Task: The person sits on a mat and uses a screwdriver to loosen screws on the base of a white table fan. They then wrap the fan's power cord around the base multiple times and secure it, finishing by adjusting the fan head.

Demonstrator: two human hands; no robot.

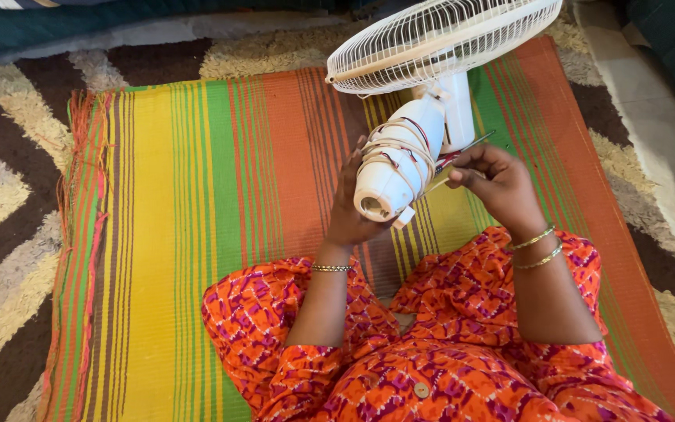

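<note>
A white table fan lies tipped over in front of me, its wire grille (439, 35) at the top and its motor housing (396, 168) pointing toward me. Thin red, white and dark wires are wrapped around the housing. My left hand (349, 207) grips the housing from the left side. My right hand (494, 184) pinches a thin metal tool (470, 144), its shaft slanting up to the right, and its fingertips touch the wires at the housing's right side.
I sit cross-legged in orange patterned clothing on a striped mat (197, 219) of yellow, green and orange. A shaggy brown-and-cream rug (1, 203) lies under it. A pale floor strip (650, 117) runs along the right.
</note>
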